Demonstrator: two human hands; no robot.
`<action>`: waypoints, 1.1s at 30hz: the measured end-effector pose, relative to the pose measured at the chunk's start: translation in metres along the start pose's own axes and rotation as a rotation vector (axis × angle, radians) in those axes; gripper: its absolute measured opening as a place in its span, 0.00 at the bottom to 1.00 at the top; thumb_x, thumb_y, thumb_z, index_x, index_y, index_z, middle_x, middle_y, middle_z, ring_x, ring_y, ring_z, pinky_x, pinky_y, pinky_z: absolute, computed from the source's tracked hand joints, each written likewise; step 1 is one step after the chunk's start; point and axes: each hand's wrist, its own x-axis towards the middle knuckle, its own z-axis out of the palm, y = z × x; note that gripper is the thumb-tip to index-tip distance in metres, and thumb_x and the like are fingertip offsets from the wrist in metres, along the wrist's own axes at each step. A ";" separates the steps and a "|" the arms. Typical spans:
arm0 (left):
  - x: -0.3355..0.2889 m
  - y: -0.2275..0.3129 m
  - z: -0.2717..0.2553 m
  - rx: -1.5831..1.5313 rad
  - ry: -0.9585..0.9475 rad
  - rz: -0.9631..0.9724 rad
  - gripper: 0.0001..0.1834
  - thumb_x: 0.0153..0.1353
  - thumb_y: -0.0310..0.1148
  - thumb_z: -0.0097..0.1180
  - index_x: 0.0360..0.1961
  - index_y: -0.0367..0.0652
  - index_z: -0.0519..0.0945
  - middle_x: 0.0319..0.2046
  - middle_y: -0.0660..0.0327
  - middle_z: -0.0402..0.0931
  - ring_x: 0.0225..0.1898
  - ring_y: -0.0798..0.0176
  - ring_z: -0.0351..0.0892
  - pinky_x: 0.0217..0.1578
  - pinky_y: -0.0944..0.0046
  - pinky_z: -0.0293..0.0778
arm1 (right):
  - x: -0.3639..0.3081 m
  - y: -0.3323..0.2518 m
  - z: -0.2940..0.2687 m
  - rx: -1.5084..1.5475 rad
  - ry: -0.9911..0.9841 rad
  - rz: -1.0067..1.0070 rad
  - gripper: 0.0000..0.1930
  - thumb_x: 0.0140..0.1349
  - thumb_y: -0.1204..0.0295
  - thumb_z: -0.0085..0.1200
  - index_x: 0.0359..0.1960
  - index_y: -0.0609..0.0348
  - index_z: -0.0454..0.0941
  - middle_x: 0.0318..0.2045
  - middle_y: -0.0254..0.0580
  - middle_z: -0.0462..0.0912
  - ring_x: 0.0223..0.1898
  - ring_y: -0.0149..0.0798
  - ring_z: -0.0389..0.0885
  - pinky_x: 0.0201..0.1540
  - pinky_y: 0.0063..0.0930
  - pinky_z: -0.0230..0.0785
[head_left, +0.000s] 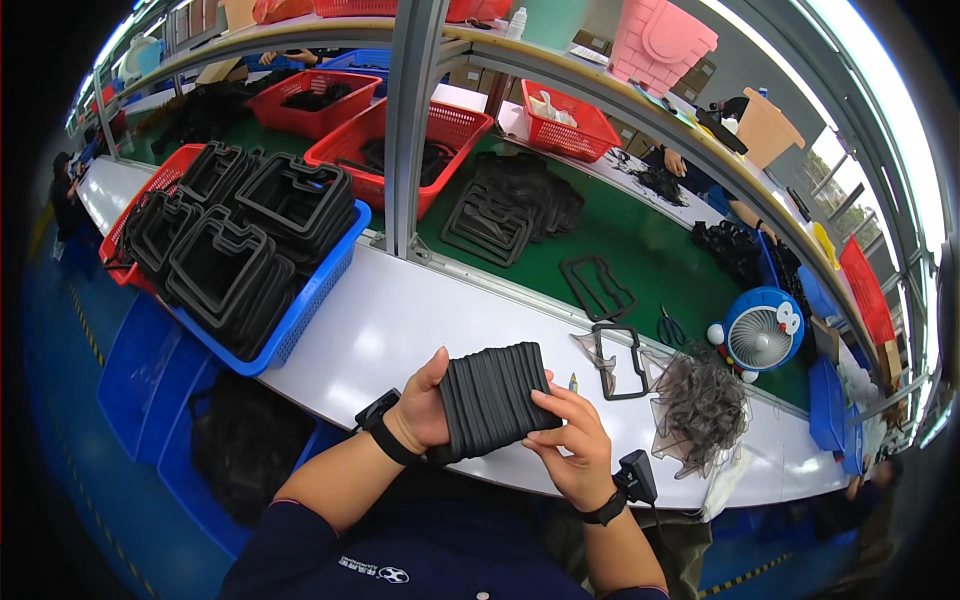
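Observation:
A thick stack of black rubber gaskets (492,398) is held up over the front edge of the white table, its ridged side facing up. My left hand (425,402) grips the stack's left end, thumb up along it and the other fingers hidden behind. At the right end, my right hand (577,440) presses its fingertips against the stack. To the right of it, a single black gasket frame (622,362) lies on the table next to a heap of thin, dark translucent scraps (703,405).
A blue basket (318,298) piled with black gaskets stands at the left. On the green mat lie more gaskets (520,205), another frame (597,288) and scissors (672,327). A blue fan (760,335) stands right. A metal post (408,130) rises ahead; other people's hands show beyond.

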 end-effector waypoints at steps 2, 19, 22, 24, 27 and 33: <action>0.001 0.001 0.001 0.001 -0.024 0.010 0.58 0.61 0.71 0.49 0.75 0.34 0.50 0.73 0.42 0.53 0.74 0.44 0.56 0.70 0.43 0.58 | -0.002 0.001 -0.004 0.250 0.005 0.186 0.11 0.49 0.74 0.72 0.33 0.56 0.83 0.54 0.46 0.83 0.61 0.52 0.76 0.61 0.40 0.68; -0.012 -0.001 -0.011 0.034 0.114 -0.018 0.57 0.61 0.72 0.48 0.74 0.34 0.53 0.71 0.43 0.58 0.71 0.43 0.62 0.69 0.39 0.60 | 0.031 -0.015 -0.006 -0.257 -0.188 -0.007 0.19 0.55 0.65 0.68 0.50 0.53 0.84 0.58 0.45 0.77 0.63 0.53 0.71 0.62 0.46 0.63; -0.011 -0.004 -0.016 -0.019 0.054 -0.011 0.55 0.62 0.71 0.48 0.75 0.35 0.52 0.72 0.43 0.57 0.71 0.44 0.61 0.69 0.40 0.59 | 0.023 -0.014 -0.005 -0.130 -0.127 0.031 0.13 0.54 0.68 0.70 0.39 0.55 0.85 0.55 0.44 0.80 0.62 0.54 0.73 0.61 0.44 0.65; -0.007 -0.004 -0.011 -0.070 -0.022 -0.018 0.54 0.64 0.69 0.47 0.75 0.35 0.52 0.72 0.44 0.56 0.72 0.45 0.60 0.70 0.41 0.58 | 0.015 -0.014 -0.014 0.100 -0.064 0.077 0.09 0.56 0.73 0.68 0.25 0.57 0.77 0.51 0.44 0.82 0.61 0.53 0.75 0.61 0.43 0.66; 0.002 0.007 0.003 -0.028 -0.068 -0.015 0.57 0.62 0.71 0.47 0.76 0.35 0.49 0.74 0.40 0.50 0.74 0.42 0.55 0.71 0.43 0.56 | -0.007 -0.004 -0.032 0.269 0.143 0.238 0.05 0.60 0.76 0.61 0.28 0.58 0.78 0.51 0.46 0.81 0.60 0.51 0.74 0.62 0.45 0.65; -0.008 0.003 -0.005 0.121 0.101 -0.033 0.58 0.60 0.75 0.47 0.75 0.37 0.51 0.73 0.42 0.53 0.74 0.43 0.55 0.71 0.40 0.55 | 0.000 -0.009 -0.017 0.135 -0.099 0.239 0.29 0.51 0.79 0.70 0.58 0.58 0.80 0.64 0.49 0.70 0.61 0.44 0.71 0.56 0.32 0.70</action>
